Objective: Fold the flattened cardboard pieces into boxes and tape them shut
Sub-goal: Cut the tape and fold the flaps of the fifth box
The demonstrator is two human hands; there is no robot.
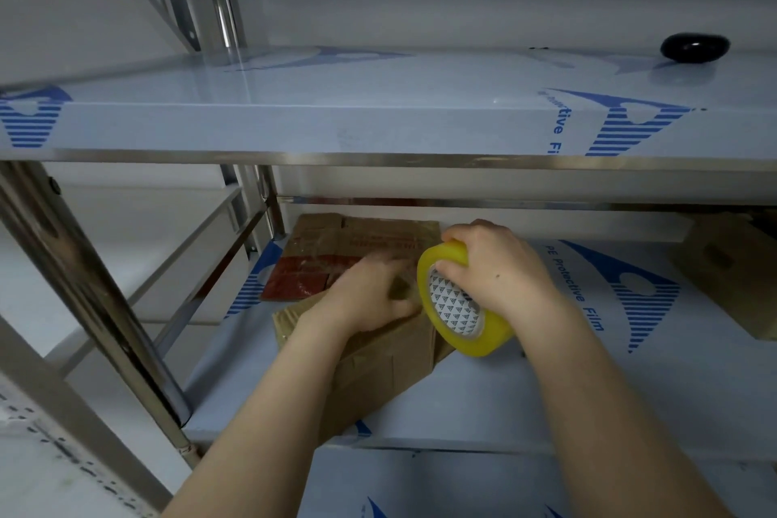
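A folded brown cardboard box (378, 366) stands on the lower shelf (546, 391). My left hand (370, 294) lies flat on the box's top, fingers pressing down where a strip of clear tape runs. My right hand (500, 269) grips a yellow tape roll (458, 303) held upright at the box's right edge, fingers curled through its core. Behind the box lies a flattened cardboard piece (349, 252) with a red printed part.
An upper shelf (378, 114) covered in blue-printed protective film hangs over the work area, with a black rounded object (693, 48) at its far right. Another cardboard box (736, 278) sits at the lower shelf's right end. Steel posts (84, 286) stand at left.
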